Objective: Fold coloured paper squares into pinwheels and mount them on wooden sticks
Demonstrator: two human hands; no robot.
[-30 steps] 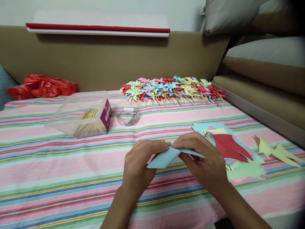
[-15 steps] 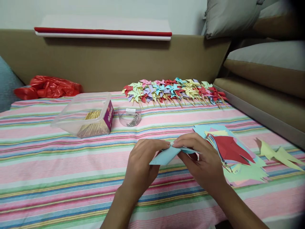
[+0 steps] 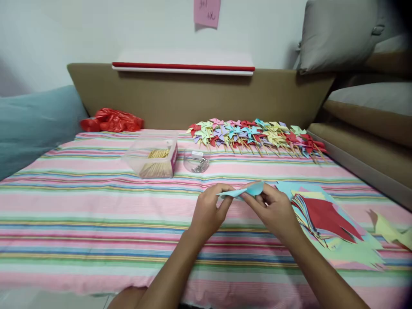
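A light-blue paper pinwheel piece (image 3: 236,192), partly folded, is held between my two hands above the striped cloth (image 3: 96,206). My left hand (image 3: 210,208) pinches its left side between thumb and fingers. On the other side, my right hand (image 3: 270,206) grips the paper near its middle and right edge, the curled blade standing up over the fingers. To the right lies a stack of cut paper sheets (image 3: 331,216) with a red one on top. Beyond my hands are a clear round tub (image 3: 197,161) of small metal pins and a plastic box (image 3: 154,159) of wooden sticks.
Many finished pinwheels (image 3: 257,135) lie in a heap at the back. A red plastic bag (image 3: 112,121) sits back left beside a blue cushion (image 3: 38,124). Stacked cushions (image 3: 370,107) border the right side. A loose yellow paper piece (image 3: 391,229) rests at far right.
The view has tilted up and swung left. My hands still hold the blue paper, which has turned so its right blade now curls upward and its left side looks flatter.
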